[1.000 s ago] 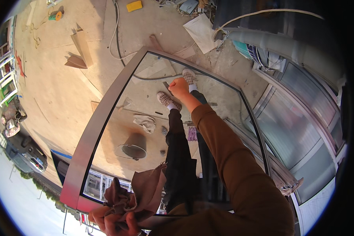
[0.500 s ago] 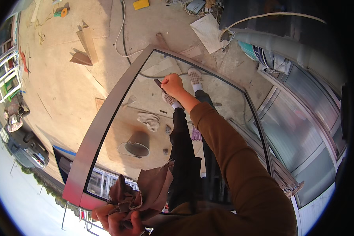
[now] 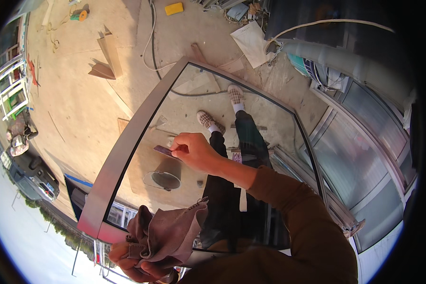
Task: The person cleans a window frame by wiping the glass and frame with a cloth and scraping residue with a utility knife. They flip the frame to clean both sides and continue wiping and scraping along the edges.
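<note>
A framed glass pane (image 3: 265, 113) with a wide grey metal border stands or leans before me; my legs and checked shoes show through it. My right hand (image 3: 191, 150) pinches a small dark flat strip (image 3: 164, 151), perhaps a scraper blade, over the glass; whether the strip touches it I cannot tell. At the lower left, my left hand (image 3: 132, 266) is closed round a crumpled brownish-pink cloth (image 3: 173, 234), close to the frame's near corner. The cloth hides part of the frame and several fingers.
Through the glass, a bucket (image 3: 166, 174) shows on the ground. Metal-framed panels (image 3: 364, 146) stand at the right. Bent brown strips (image 3: 110, 57), a yellow block (image 3: 174, 8) and a cable (image 3: 152, 42) lie on the ground. A person (image 3: 20, 137) is at the far left.
My right hand has moved down and left across the pane with the dark strip, which has turned nearer to level. My left hand still holds the cloth, which has shifted slightly.
</note>
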A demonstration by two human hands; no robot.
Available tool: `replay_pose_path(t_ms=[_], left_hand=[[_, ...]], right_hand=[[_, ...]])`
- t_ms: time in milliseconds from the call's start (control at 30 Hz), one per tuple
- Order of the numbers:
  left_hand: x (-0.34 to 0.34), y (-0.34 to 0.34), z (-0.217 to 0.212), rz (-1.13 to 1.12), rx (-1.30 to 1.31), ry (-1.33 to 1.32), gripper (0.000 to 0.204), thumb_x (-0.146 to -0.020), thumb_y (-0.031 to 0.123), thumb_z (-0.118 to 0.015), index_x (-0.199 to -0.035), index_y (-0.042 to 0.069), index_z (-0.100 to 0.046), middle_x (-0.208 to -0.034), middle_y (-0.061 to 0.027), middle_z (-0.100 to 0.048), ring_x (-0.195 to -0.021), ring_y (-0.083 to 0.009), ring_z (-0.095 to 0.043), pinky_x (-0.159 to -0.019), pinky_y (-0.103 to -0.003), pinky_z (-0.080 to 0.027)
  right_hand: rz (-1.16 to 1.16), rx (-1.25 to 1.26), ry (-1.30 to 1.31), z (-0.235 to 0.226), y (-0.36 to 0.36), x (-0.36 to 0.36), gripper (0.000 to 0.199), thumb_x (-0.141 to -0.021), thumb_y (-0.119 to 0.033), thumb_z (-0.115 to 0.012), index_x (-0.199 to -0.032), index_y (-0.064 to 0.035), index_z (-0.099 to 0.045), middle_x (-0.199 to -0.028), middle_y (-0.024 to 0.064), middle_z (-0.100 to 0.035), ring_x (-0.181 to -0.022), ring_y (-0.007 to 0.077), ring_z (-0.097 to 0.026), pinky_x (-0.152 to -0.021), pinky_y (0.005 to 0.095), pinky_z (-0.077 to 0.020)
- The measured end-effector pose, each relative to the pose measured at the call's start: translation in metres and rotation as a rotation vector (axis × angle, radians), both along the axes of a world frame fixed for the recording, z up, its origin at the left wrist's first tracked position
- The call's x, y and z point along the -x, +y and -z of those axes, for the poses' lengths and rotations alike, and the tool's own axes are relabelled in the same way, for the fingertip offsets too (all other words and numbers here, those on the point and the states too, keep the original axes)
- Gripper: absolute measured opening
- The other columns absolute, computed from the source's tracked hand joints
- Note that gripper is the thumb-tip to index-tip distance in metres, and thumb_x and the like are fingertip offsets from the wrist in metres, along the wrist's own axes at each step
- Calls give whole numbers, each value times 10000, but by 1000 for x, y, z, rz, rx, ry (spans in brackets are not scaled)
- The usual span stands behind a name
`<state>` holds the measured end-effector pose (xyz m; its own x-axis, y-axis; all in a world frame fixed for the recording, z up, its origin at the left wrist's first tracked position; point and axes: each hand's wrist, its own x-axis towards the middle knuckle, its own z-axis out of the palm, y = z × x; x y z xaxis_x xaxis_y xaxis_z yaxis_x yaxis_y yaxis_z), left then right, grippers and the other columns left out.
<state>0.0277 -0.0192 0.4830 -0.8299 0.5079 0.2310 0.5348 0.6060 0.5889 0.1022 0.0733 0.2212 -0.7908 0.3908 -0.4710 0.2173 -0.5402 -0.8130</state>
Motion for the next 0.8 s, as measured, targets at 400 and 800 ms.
replay_pose_path(t_ms=[400, 800], left_hand=[[-19, -44, 4, -280, -110, 225, 440, -1073, 383, -484, -1240, -20, -546, -1160, -199, -627, -1115, -348, -633, -944, -478, -538], [-14, -43, -9, -239, 39, 167, 572, -1162, 436, -329, -1366, -48, -555, -1246, -199, -651, -1109, -323, -662, -996, -464, -510]], right_hand=[[-217, 189, 86, -120, 30, -46, 74, -896, 18, -739, -964, 45, -726, -878, 133, -679, -723, 206, -643, -671, 335, -492], [-140, 41, -219, -116, 25, -38, 76, -879, 16, -776, -932, 37, -725, -846, 102, -687, -786, 153, -662, -704, 312, -506]])
